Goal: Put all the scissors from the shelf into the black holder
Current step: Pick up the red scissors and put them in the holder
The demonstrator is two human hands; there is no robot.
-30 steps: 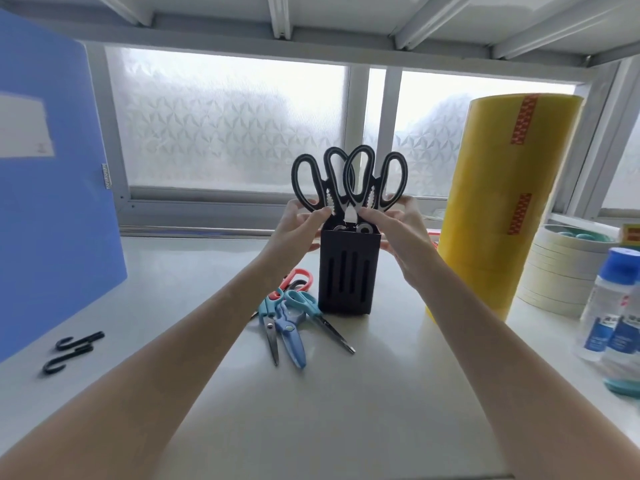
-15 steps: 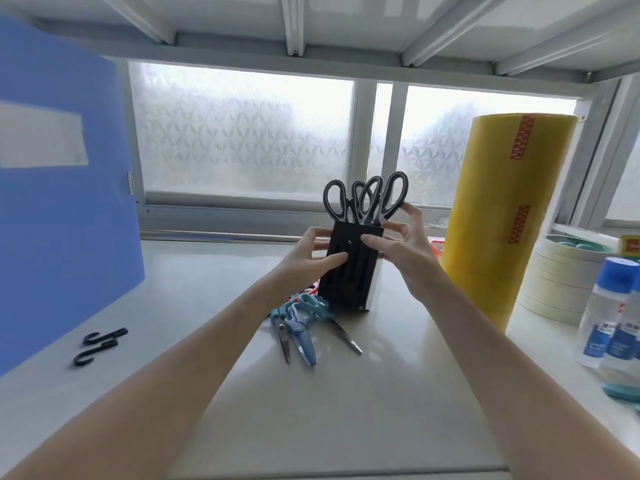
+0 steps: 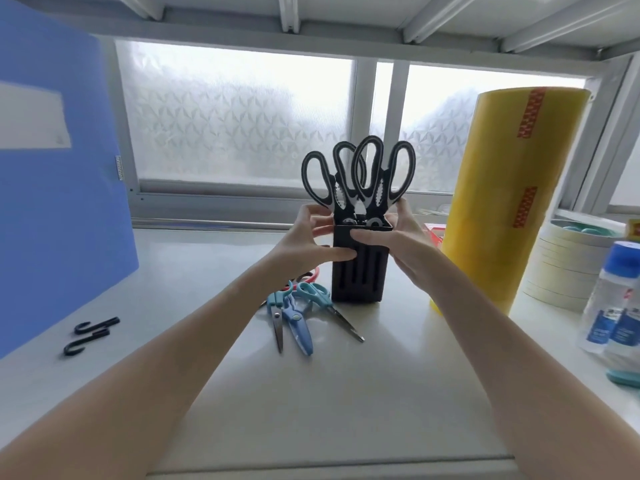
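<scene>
The black holder (image 3: 358,278) stands upright on the white shelf (image 3: 311,393), slotted on its front. Two black-handled scissors (image 3: 360,178) stick up out of it, handles overlapping. My left hand (image 3: 308,244) grips the holder's left side and my right hand (image 3: 398,237) grips its right side near the rim. On the shelf just left of the holder lie teal-handled scissors (image 3: 318,299), blue scissors (image 3: 298,327), another teal pair (image 3: 276,317) and red-handled scissors (image 3: 308,275), partly hidden behind my left wrist.
A blue folder (image 3: 59,174) stands at the left, with two black hooks (image 3: 91,334) in front of it. A tall yellow film roll (image 3: 509,199) stands right of the holder, then stacked tape rolls (image 3: 568,268) and glue bottles (image 3: 613,306). A frosted window runs behind.
The holder was tilted half a second ago and now stands upright. Both hands have moved from the scissor handles down onto the holder's sides.
</scene>
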